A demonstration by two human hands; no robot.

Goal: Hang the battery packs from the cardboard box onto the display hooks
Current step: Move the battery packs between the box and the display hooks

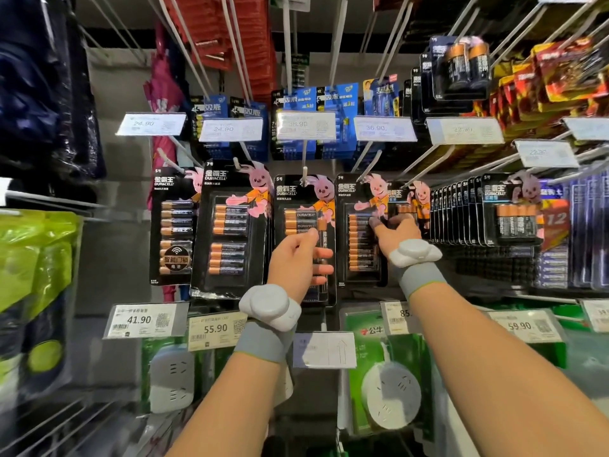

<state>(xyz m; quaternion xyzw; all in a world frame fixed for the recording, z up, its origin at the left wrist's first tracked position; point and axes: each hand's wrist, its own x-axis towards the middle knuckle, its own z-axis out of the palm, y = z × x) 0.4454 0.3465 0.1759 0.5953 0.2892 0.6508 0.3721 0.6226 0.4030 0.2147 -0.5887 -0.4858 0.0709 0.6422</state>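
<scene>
A black Duracell battery pack (304,201) with a pink bunny hangs on the centre display hook (304,159). My left hand (298,258) grips its right edge, thumb on the front and fingers behind. Just to the right hangs a taller pack (357,232) of several batteries on its own hook (370,166). My right hand (393,230) reaches to a smaller pack (408,199) beside it, fingertips on its lower part; whether they curl round it is hidden. The cardboard box is out of view.
More Duracell packs (230,225) hang to the left and a dense row (461,212) to the right. Blue battery packs (306,103) and price tags (304,125) hang above. Green boxed sockets (379,374) sit below. Long bare hooks stick out overhead.
</scene>
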